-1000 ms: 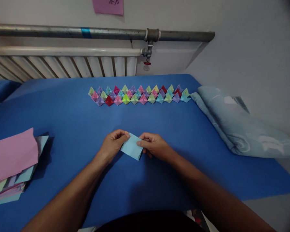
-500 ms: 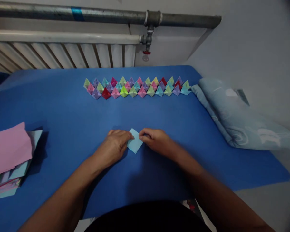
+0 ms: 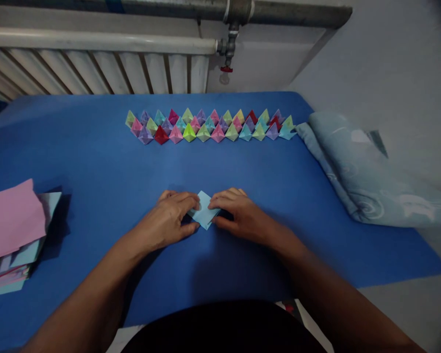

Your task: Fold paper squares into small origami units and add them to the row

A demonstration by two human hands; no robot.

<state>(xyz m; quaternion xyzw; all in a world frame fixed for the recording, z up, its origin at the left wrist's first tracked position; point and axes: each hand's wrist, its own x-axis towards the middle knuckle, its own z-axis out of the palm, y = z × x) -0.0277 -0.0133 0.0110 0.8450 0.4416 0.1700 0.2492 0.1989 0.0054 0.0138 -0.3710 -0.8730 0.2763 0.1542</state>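
Tabletop [image 3: 132, 171]: one paper [image 3: 206, 214] between two hands [image 3: 170, 214]

1. The single camera rides on the person's head, looking forward and down across the blue table [image 3: 132, 171].
2. It looks from close above the forearms [image 3: 91, 284], which enter from below, with the left hand [image 3: 171, 215] and right hand [image 3: 237, 211] near mid-view.
3. It faces the wall's radiator [image 3: 95, 39] and pipe [image 3: 297, 13], farther off, the paper stack [image 3: 11, 220] cut by its left edge.
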